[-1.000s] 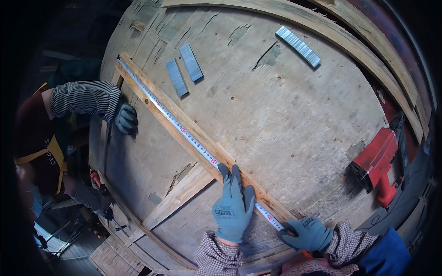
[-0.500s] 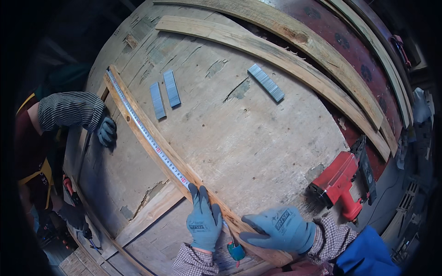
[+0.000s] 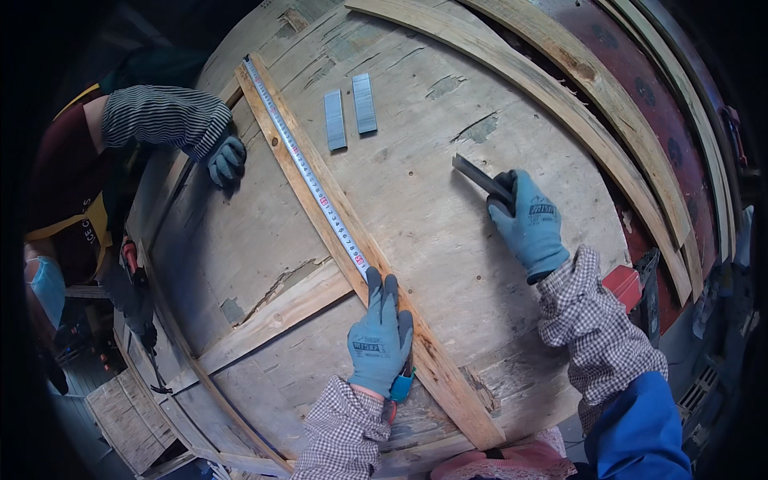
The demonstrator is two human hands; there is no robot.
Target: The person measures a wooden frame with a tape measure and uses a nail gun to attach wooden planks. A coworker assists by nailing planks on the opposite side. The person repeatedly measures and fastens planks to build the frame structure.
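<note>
A long wooden strip (image 3: 448, 376) lies slantwise over the worktable, with a pulled-out tape measure blade (image 3: 316, 188) along its upper length. My left hand (image 3: 378, 344) presses the blade against the strip with stretched fingers. Beside the wrist, the teal tape measure case (image 3: 402, 384) is partly hidden by this hand. My right hand (image 3: 528, 220), closed, grips a bar of staples (image 3: 480, 178) by its near end, just above the panel. Two more staple bars, one (image 3: 334, 120) and another (image 3: 364, 104), lie side by side to the right of the strip's far end.
A red nail gun (image 3: 622, 286) is partly covered by my right sleeve. Long boards (image 3: 552, 96) run along the right edge of the plywood panel (image 3: 432, 232). At left, a co-worker's gloved hand (image 3: 227, 162) rests on the panel; their other hand (image 3: 140, 324) is near a dark tool.
My right hand has left the strip's near end, reached forward and picked up the staple bar from the right. My left hand stays on the tape. The whole view has shifted.
</note>
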